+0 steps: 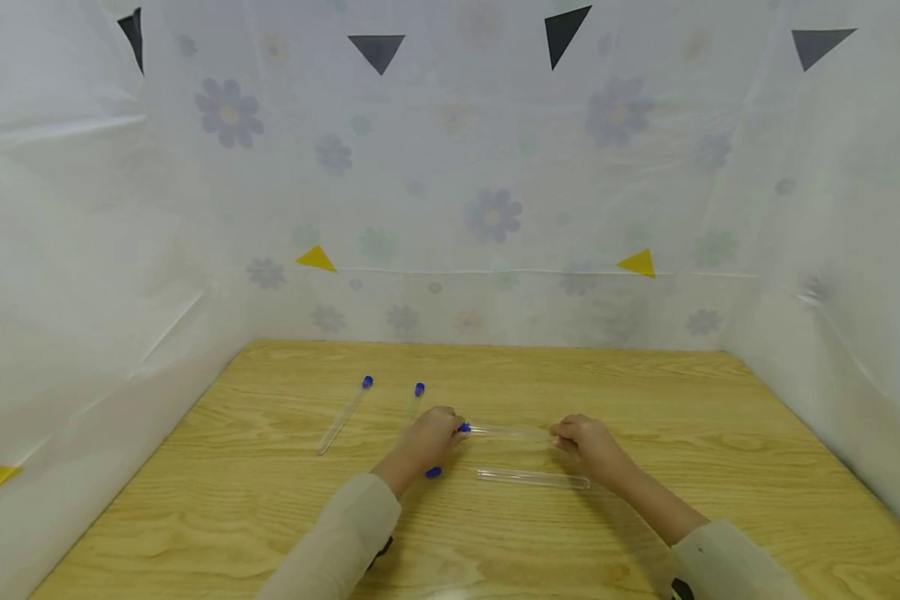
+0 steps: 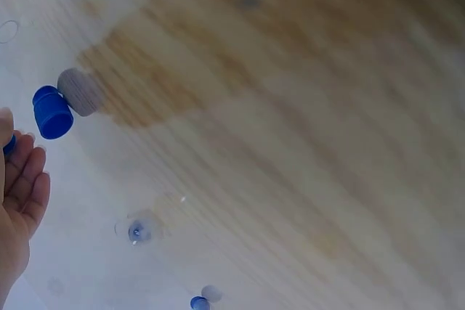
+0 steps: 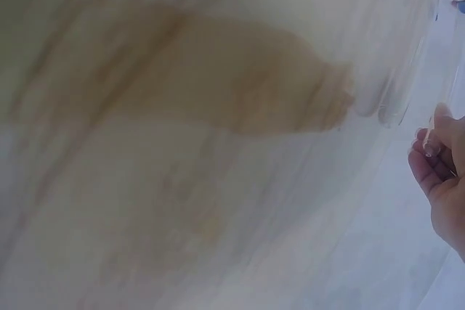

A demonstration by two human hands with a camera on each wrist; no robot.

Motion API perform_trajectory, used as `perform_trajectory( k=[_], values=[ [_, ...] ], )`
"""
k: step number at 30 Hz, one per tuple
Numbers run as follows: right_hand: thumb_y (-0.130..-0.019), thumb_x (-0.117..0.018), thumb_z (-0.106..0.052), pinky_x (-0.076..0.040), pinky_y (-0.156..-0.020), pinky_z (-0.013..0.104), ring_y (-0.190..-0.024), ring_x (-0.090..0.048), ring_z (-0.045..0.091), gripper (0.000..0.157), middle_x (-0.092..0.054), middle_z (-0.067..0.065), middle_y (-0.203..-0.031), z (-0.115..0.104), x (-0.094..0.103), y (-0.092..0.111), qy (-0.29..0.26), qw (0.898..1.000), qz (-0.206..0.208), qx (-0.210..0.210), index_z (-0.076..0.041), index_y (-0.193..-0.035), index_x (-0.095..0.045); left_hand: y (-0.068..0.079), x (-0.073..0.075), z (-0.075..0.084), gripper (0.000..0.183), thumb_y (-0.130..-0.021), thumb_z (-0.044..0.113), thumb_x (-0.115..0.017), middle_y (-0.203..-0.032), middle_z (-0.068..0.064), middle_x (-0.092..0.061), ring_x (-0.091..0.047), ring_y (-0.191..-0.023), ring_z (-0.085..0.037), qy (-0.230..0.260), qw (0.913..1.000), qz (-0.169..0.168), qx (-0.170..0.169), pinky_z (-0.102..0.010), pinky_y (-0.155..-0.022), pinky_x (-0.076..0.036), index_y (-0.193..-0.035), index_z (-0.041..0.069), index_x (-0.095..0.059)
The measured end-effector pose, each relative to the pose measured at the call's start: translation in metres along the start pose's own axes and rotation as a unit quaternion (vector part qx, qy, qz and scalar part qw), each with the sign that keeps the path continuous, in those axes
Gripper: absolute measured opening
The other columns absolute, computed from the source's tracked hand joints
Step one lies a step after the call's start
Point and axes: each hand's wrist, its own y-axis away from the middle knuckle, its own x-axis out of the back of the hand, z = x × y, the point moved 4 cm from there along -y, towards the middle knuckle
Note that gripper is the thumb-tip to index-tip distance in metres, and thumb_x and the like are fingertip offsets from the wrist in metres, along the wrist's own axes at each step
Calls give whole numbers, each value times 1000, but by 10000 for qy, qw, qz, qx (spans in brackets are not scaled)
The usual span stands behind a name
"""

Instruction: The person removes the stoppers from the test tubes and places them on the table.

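Note:
A clear test tube [image 1: 506, 432] lies level between the two hands, above the wooden table. My left hand [image 1: 433, 433] pinches the blue cap [image 1: 464, 427] at its left end; the left wrist view shows a bit of that cap [image 2: 9, 144] between the fingers. With thumb and fingers, my right hand [image 1: 588, 442] grips the tube's other end, whose rounded tip [image 3: 431, 148] shows in the right wrist view. Nearer the body lies an uncapped test tube [image 1: 532, 478]. A loose blue cap [image 1: 433, 472] rests on the table just below the left hand.
Two test tubes with blue caps lie on the left: one slanted tube [image 1: 342, 417], and another [image 1: 414, 404] partly hidden behind the left hand. White sheeting [image 1: 450, 183] with flower prints and coloured triangles encloses the wooden table [image 1: 645, 383] at back and sides.

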Motion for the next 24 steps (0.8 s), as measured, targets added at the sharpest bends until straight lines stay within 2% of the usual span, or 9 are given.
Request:
perform_trajectory(
  k=[9, 13, 19, 24],
  values=[
    [-77, -67, 5, -53, -62, 22, -75, -63, 23, 16, -66, 13, -84, -1, 0, -1, -123, 9999, 70, -48, 6, -92, -68, 2, 1, -2, 17, -88, 21, -63, -84, -3, -63, -61, -78, -14, 54, 9999, -100, 74, -20, -66, -51, -95, 6, -68],
    [-76, -68, 5, -53, -63, 21, -75, -63, 23, 16, -67, 12, -84, 1, -1, -2, -121, 9999, 106, -62, 5, -92, -69, 3, 3, -3, 17, -87, 20, -65, -83, -3, -64, -61, -77, -14, -11, 10000, -69, -64, -20, -66, -50, -94, 5, -68],
    [-76, -68, 4, -53, -63, 21, -76, -63, 23, 17, -67, 12, -86, 2, -1, -2, -162, 9996, 138, -162, 5, -93, -69, 5, 7, -6, 20, -85, 19, -67, -85, -4, -64, -62, -79, -15, -101, 9991, 187, -359, -21, -69, -52, -97, 3, -69],
    [-77, -67, 4, -53, -63, 22, -76, -63, 24, 17, -67, 13, -86, 2, -1, -3, -226, 9994, 139, -229, 6, -94, -69, 7, 7, -11, 18, -85, 18, -67, -84, -4, -64, -61, -78, -15, -211, 9982, 312, -472, -22, -69, -52, -96, 4, -69]
  ],
)
